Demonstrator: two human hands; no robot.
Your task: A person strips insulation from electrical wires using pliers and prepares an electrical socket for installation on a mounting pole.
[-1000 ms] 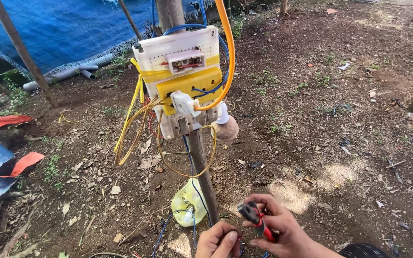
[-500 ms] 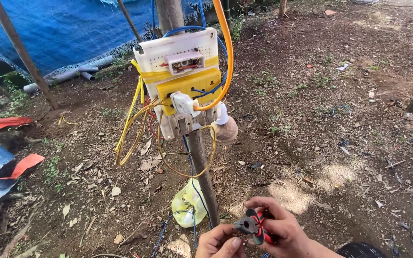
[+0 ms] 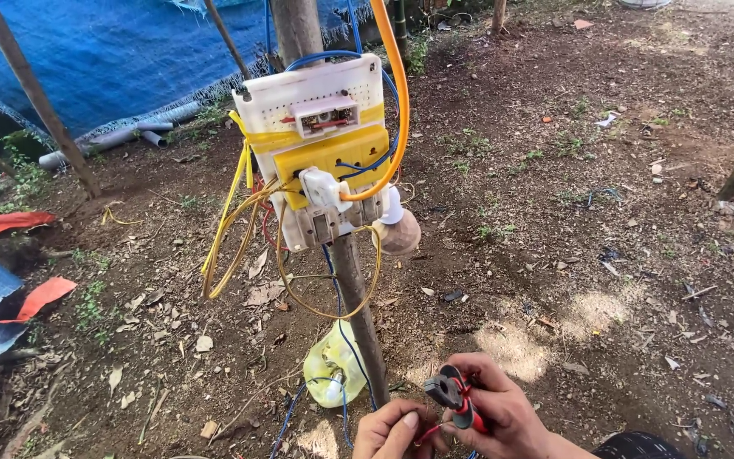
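Head view, looking down at bare brown dirt scattered with dry leaves and pebbles, and a thin wooden post [image 3: 358, 314] rises right up the middle. Strapped to it is a white plastic board [image 3: 312, 106] with a yellow box [image 3: 337, 157] below and a row of white switches [image 3: 324, 223], all hard, boxy shapes bound with yellow tape. Loose yellow wires [image 3: 223, 242] droop in loops off the left side, an orange cable [image 3: 394, 93] curves down from the top, and thin blue wire [image 3: 337, 310] trails down the post. A dusty bulb [image 3: 399, 234] hangs off the right of the board. At the foot of the post sits a crumpled yellow plastic bag [image 3: 333, 374]. Behind, a blue tarp [image 3: 104, 59], woven and frayed at its edge. Now the hands, low in the frame: the right hand [image 3: 503, 416] is curled, fingers closed around red-handled pliers [image 3: 456, 398], dark metal head pointing left. The left hand [image 3: 392, 429] is just beside it, thumb and fingers pressed together, pinching a thin red wire [image 3: 428, 432] at the plier tips.
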